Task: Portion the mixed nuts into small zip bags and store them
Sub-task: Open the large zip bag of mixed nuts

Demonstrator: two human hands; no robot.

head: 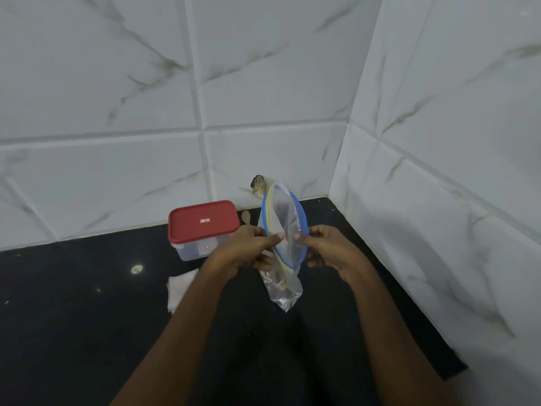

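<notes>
Both hands, left and right, pinch the zip bag mouth apart (few nuts inside).

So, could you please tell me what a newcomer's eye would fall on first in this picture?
First, the clear zip bag, its blue-and-yellow seal pulled wide open, pinched between the left hand and the right hand at centre, above the black counter. Next, the red-lidded container, standing closed just behind and left of the left hand, near the white tiled wall.
</notes>
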